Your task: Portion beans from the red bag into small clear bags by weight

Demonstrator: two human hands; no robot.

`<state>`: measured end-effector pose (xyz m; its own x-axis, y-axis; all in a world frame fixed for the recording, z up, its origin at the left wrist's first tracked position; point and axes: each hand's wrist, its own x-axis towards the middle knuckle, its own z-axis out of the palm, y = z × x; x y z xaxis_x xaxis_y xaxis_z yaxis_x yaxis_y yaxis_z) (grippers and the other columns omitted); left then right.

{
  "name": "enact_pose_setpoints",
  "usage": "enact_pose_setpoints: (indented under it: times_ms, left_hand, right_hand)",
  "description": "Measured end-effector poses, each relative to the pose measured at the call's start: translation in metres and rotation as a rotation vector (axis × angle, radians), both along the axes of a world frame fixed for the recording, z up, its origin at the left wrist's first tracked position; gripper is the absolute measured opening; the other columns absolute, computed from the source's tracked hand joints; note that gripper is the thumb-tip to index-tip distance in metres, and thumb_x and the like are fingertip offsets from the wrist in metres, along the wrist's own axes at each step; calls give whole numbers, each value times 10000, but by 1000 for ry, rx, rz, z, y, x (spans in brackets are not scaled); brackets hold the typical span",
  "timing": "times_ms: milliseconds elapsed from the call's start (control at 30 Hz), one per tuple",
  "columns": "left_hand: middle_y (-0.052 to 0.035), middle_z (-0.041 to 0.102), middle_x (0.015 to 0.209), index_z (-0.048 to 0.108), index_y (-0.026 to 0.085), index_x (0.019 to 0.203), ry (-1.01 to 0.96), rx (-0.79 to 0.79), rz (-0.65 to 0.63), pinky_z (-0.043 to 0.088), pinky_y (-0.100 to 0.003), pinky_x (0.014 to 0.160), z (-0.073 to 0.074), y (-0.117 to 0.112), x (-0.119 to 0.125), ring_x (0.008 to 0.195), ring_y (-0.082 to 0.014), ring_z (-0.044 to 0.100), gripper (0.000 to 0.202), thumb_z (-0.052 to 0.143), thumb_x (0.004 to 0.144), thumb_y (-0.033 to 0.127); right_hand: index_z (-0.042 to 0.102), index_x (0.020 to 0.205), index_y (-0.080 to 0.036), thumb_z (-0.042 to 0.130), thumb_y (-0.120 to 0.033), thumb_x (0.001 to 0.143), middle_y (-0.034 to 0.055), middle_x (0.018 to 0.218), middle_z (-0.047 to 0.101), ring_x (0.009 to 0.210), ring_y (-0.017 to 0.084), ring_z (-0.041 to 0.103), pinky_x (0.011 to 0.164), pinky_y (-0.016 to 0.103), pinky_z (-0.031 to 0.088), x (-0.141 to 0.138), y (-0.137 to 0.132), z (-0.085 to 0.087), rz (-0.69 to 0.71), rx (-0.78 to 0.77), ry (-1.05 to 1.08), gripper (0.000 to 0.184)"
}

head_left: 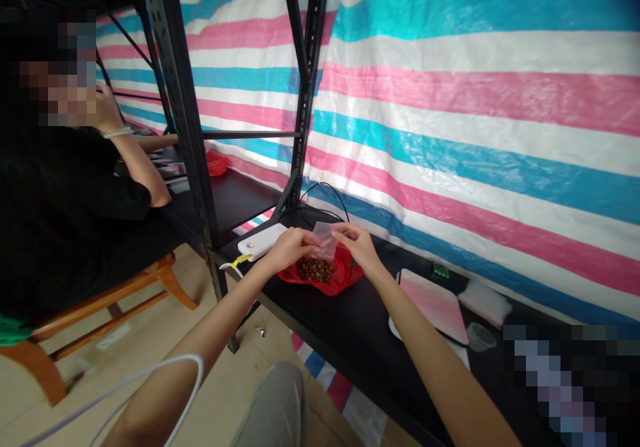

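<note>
My left hand (291, 247) and my right hand (356, 244) both pinch a small clear plastic bag (325, 239), one at each upper corner, and hold it up between them. Directly beneath the little bag lies an open red plastic bag (345, 275) holding a heap of small brown pieces (315, 269). It rests on the black shelf board (345, 327) in front of me. The fingers of both hands are closed on the clear bag's edges.
A white flat device (261, 241) with a cable lies left of the red bag; a pink-and-white tray (434, 304), a small clear cup (481, 336) and a white pad (485, 301) lie to the right. Black rack posts (186, 127) stand left. A person in black (65, 220) sits on a wooden chair. Striped tarpaulin (475, 113) hangs behind.
</note>
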<state>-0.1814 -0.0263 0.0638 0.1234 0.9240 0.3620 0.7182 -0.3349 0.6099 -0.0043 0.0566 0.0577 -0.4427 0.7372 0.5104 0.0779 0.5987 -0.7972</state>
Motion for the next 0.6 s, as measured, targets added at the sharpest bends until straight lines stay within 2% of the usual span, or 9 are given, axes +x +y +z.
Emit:
enact_pose_setpoints:
  times_ms: [133, 233, 333, 400, 500, 600]
  left_hand:
    - [-10, 701, 877, 676, 236, 929, 99, 116, 85, 417, -228, 708, 20, -9, 7, 821, -177, 626, 260, 530, 789, 399]
    - [-5, 701, 880, 678, 238, 916, 129, 170, 144, 416, -227, 714, 28, -6, 9, 811, -169, 624, 234, 518, 806, 368]
    - [-11, 705, 839, 691, 225, 866, 117, 171, 176, 419, -228, 698, 25, 2, 8, 774, -166, 625, 198, 546, 790, 337]
    - [-18, 705, 820, 693, 213, 851, 65, 164, 181, 424, -226, 688, 19, 5, 7, 763, -164, 627, 204, 548, 787, 342]
    - [-20, 706, 831, 685, 210, 895, 0, 144, 168, 433, -220, 671, 11, 5, 3, 755, -161, 631, 250, 564, 771, 391]
    - [-12, 708, 847, 694, 227, 876, 57, 112, 167, 431, -220, 663, 7, 3, -5, 757, -167, 632, 271, 620, 714, 432]
  right_hand:
    - [703, 843, -205, 617, -303, 733, 42, 844, 701, 743, 193, 628, 675, 295, 476, 3, -2, 2, -32, 16, -8, 170]
    - [700, 843, -203, 616, -315, 734, 45, 854, 701, 780, 199, 627, 700, 297, 473, 3, -3, 2, -57, 49, 20, 177]
    - [678, 943, -215, 645, -316, 704, 42, 929, 691, 788, 197, 622, 665, 285, 472, 1, -1, -2, -54, 65, -14, 262]
    - [668, 971, -215, 678, -308, 665, 38, 898, 696, 740, 194, 623, 632, 283, 469, 1, 1, -8, -66, 49, -75, 320]
    - [701, 818, -188, 678, -317, 660, 40, 749, 701, 676, 202, 627, 641, 303, 472, 1, 5, -20, -108, 12, -125, 205]
    - [707, 763, -177, 656, -345, 680, 51, 728, 699, 670, 210, 631, 654, 318, 479, 1, 6, -28, -141, -16, -69, 195]
